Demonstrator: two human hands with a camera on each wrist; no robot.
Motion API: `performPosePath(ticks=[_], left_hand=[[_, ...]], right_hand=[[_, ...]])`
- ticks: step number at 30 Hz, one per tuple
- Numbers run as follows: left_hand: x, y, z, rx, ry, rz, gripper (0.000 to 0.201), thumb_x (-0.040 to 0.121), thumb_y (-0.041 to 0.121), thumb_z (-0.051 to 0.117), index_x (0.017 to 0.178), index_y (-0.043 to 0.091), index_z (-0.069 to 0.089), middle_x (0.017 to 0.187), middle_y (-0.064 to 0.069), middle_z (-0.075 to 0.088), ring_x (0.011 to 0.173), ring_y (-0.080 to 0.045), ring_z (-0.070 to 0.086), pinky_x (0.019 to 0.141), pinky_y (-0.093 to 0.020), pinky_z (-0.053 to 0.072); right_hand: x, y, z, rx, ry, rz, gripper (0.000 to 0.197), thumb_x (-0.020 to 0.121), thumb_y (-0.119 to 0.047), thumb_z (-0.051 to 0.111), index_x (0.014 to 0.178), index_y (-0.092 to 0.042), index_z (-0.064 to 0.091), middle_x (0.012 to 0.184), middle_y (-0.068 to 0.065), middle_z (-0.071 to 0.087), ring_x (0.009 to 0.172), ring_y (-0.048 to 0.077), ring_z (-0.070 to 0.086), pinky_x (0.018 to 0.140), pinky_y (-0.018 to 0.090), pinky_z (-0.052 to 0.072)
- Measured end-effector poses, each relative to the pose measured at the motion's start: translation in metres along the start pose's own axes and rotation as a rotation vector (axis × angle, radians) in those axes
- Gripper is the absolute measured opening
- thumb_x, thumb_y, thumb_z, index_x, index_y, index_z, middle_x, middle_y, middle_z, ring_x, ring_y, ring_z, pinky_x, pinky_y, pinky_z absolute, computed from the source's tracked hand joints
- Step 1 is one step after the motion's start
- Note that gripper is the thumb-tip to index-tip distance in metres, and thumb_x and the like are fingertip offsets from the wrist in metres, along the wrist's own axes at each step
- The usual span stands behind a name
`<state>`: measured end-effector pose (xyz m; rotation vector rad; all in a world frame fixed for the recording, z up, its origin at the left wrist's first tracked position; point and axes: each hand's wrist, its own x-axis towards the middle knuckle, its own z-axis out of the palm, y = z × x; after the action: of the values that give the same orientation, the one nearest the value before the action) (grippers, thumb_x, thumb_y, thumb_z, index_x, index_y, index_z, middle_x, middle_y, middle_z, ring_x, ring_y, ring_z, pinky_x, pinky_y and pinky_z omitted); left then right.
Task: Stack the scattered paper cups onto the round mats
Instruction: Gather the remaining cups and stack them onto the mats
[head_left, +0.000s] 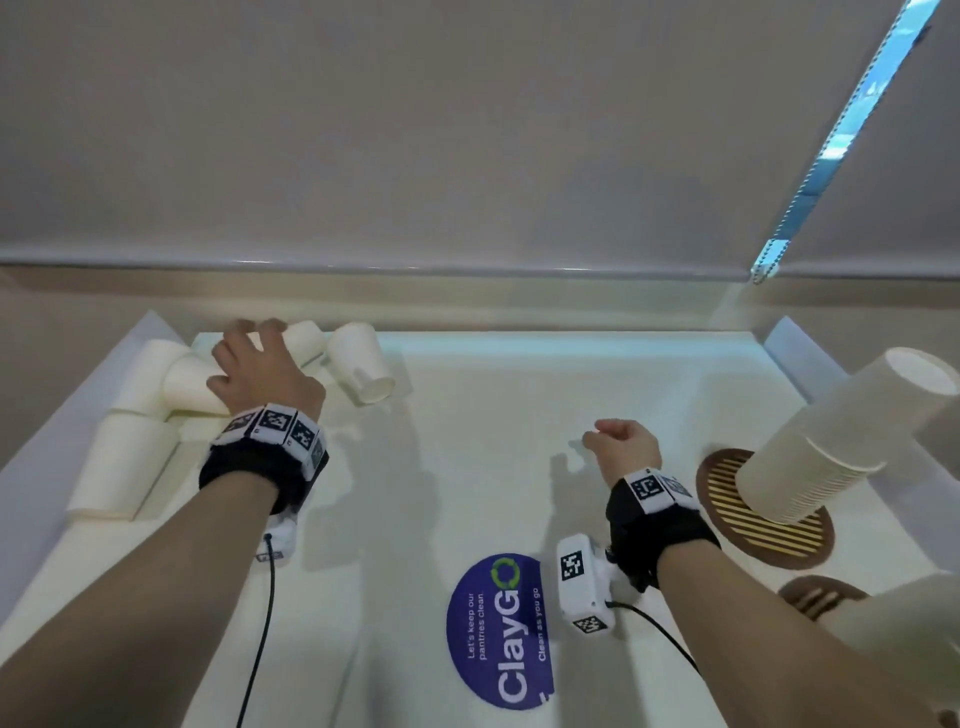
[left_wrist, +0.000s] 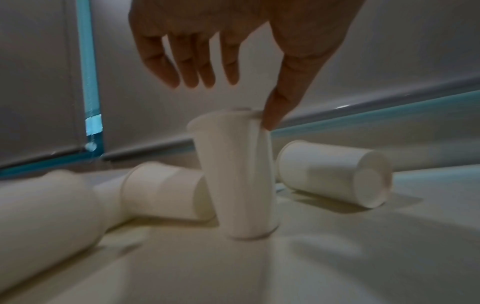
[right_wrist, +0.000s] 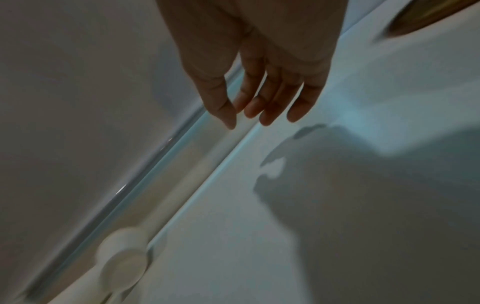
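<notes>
While the right hand (head_left: 626, 444) hangs loose and empty beside the stack (head_left: 826, 441) on its mat (head_left: 722, 499), the left hand (left_wrist: 223, 51), fingers spread, thumb touching (no real grip), hovers directly over an upright cup (left_wrist: 239, 176).

Right hand (right_wrist: 259, 67) empty, fingers (right_wrist: 298, 111) loosely extended over white table (right_wrist: 233, 257), blurred

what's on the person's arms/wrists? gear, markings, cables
Bare forearms, no sleeves. Each wrist wears a black band topped with a white strip of black square fiducial markers. A white camera module with marker tags sits under the right wrist; a thin black cable runs back from each.
</notes>
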<state>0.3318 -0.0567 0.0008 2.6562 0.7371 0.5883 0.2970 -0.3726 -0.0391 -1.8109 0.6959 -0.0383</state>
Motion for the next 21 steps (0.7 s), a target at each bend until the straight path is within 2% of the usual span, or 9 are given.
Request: performPosePath(ticks=[3,5,6,9,12,15,16,19,21], left_hand=[[0.015,-0.017,0.002,0.115,-0.154,-0.136,0.046,0.080,0.007,0.058,0.124,0.005,0.047,0.129,-0.018,0.045,0.123,-0.034,0.034,0.099,-0.050,0.030],[0.019,-0.022,0.005,0.168,-0.211,-0.106,0.029,0.091,0.021,0.046,0.114,0.008,0.057,0.117,-0.018,0.056,0.118,-0.033,0.038,0.098,-0.048,0.031],[0.018,-0.021,0.005,0.155,-0.187,-0.061,0.029,0.095,0.026,0.042,0.109,0.009,0.060,0.111,-0.018,0.060,0.115,-0.033,0.040,0.096,-0.047,0.031],[0.003,-0.001,-0.003,-0.083,-0.061,0.064,0.040,0.098,0.032,0.036,0.101,0.002,0.062,0.100,-0.023,0.063,0.107,-0.037,0.049,0.087,-0.042,0.035],[-0.017,0.028,-0.010,-0.439,-0.122,0.117,0.043,0.099,0.027,0.039,0.083,-0.006,0.060,0.088,-0.029,0.063,0.088,-0.041,0.057,0.075,-0.039,0.040],[-0.030,0.055,-0.003,-0.592,-0.312,0.099,0.045,0.100,0.030,0.038,0.093,-0.004,0.066,0.092,-0.018,0.064,0.088,-0.032,0.056,0.077,-0.034,0.040],[-0.032,0.060,0.002,-0.594,-0.358,0.089,0.046,0.101,0.032,0.035,0.098,-0.001,0.066,0.093,-0.014,0.062,0.088,-0.028,0.054,0.077,-0.031,0.038],[-0.023,0.062,0.023,-0.543,-0.337,0.092,0.041,0.100,0.035,0.037,0.106,0.004,0.064,0.108,-0.012,0.060,0.100,-0.029,0.053,0.086,-0.031,0.037],[-0.009,0.057,0.038,-0.431,-0.292,0.096,0.035,0.095,0.033,0.048,0.119,0.009,0.058,0.130,-0.014,0.051,0.119,-0.032,0.045,0.097,-0.036,0.036]], right_hand=[[-0.003,-0.011,0.031,-0.018,-0.121,-0.127,0.024,0.078,-0.012,0.071,0.102,-0.011,0.064,0.095,0.006,0.060,0.086,0.019,0.056,0.075,0.024,0.039],[-0.009,-0.020,0.047,-0.004,-0.227,-0.201,0.030,0.074,-0.017,0.077,0.100,-0.017,0.062,0.100,0.002,0.060,0.091,0.017,0.058,0.077,0.025,0.041],[-0.014,-0.027,0.054,0.000,-0.289,-0.248,0.037,0.072,-0.020,0.080,0.104,-0.019,0.060,0.105,0.000,0.060,0.096,0.016,0.059,0.080,0.025,0.043],[-0.030,-0.044,0.073,-0.015,-0.448,-0.351,0.067,0.066,-0.027,0.084,0.124,-0.024,0.051,0.121,-0.007,0.052,0.113,0.012,0.052,0.091,0.026,0.043],[-0.047,-0.057,0.090,-0.017,-0.565,-0.383,0.085,0.064,-0.028,0.085,0.136,-0.028,0.040,0.125,-0.010,0.044,0.116,0.012,0.048,0.093,0.028,0.045],[-0.051,-0.061,0.099,-0.044,-0.628,-0.403,0.067,0.071,-0.021,0.080,0.130,-0.024,0.047,0.114,-0.002,0.055,0.100,0.019,0.059,0.066,0.022,0.053],[-0.048,-0.060,0.099,-0.055,-0.608,-0.414,0.060,0.073,-0.020,0.078,0.126,-0.025,0.050,0.113,0.001,0.057,0.098,0.022,0.061,0.066,0.025,0.054],[-0.033,-0.050,0.088,-0.075,-0.508,-0.408,0.053,0.073,-0.023,0.077,0.120,-0.030,0.053,0.116,0.005,0.060,0.100,0.028,0.063,0.085,0.042,0.055],[-0.021,-0.045,0.075,-0.074,-0.465,-0.400,0.053,0.073,-0.022,0.077,0.120,-0.029,0.053,0.117,0.005,0.059,0.100,0.027,0.062,0.086,0.041,0.054]])
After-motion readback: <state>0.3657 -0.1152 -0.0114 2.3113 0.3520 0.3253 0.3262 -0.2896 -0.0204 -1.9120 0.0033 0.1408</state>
